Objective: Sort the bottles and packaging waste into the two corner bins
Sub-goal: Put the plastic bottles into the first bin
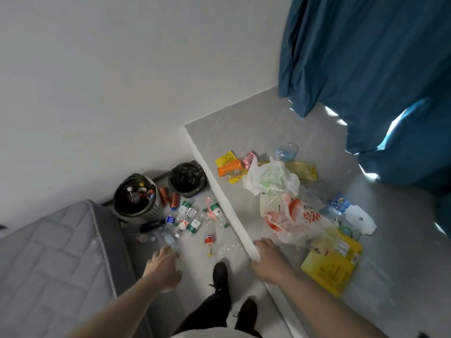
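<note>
Two black-lined bins stand in the corner: the left bin point(136, 198) holds several bottles, the right bin point(186, 178) looks nearly empty. Plastic bottles point(195, 220) lie scattered on the floor in front of them. Bags and wrappers point(271, 179) cover the raised grey platform point(244, 132), with a red-printed plastic bag point(300, 220) and a yellow pack point(329, 267) nearer me. My left hand point(163, 267) reaches down over a clear bottle point(168, 240), fingers hidden behind it. My right hand point(271, 259) rests on the platform's edge, fingers curled over it.
A grey quilted mattress point(56, 259) fills the lower left, close beside the left bin. A blue curtain point(366, 69) hangs over the platform's far right. My two black shoes point(219, 276) stand on the floor strip between mattress and platform.
</note>
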The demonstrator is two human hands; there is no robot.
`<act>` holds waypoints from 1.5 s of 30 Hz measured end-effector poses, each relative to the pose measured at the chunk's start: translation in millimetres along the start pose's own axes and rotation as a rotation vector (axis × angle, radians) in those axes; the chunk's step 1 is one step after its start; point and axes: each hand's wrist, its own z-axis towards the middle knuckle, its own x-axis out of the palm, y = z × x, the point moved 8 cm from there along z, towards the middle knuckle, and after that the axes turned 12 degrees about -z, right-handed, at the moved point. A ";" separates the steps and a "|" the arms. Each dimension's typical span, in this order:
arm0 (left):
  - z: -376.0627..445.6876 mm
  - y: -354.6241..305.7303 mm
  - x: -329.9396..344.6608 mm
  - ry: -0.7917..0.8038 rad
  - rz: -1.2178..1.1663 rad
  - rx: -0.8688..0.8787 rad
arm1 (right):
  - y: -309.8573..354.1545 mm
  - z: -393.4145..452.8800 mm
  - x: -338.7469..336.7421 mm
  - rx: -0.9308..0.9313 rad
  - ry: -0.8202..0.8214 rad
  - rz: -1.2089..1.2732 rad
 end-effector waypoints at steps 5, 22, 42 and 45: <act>-0.7 55.5 -4.1 0.049 0.021 -0.061 | 42.4 14.2 34.5 0.025 0.068 0.004; 315.8 226.0 12.5 0.246 -0.068 -0.109 | 190.3 277.5 204.8 0.152 0.231 0.103; 672.3 363.7 295.8 0.093 -0.898 -0.411 | 93.5 594.1 579.2 0.307 0.400 0.136; 635.2 364.2 270.4 0.020 -0.860 -0.430 | 104.0 567.7 561.5 0.311 0.402 0.215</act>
